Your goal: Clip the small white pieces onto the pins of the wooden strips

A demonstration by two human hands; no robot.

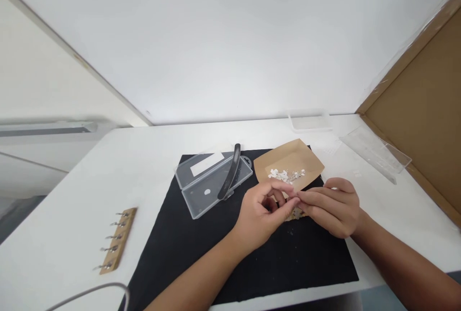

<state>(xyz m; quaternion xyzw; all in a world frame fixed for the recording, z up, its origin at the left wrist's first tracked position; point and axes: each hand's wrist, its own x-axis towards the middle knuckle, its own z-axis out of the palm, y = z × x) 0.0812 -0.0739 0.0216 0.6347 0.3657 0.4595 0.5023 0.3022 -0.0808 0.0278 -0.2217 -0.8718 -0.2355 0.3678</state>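
Observation:
My left hand [261,212] and my right hand [333,205] meet fingertip to fingertip over a black mat [201,253], both pinched round a tiny part that I cannot make out. Just behind them lies a brown paper tray [309,160] holding several small white and metal pieces [286,175]. To the left of the tray an open clear plastic case [201,191] rests on the mat, with a black curved tool [230,172] lying across it.
A wooden strip [120,239] with several metal pins lies on the white table at the left. Clear plastic lids [374,150] sit at the back right beside a framed cork board [425,109]. A grey cable [90,292] curls at the near left edge.

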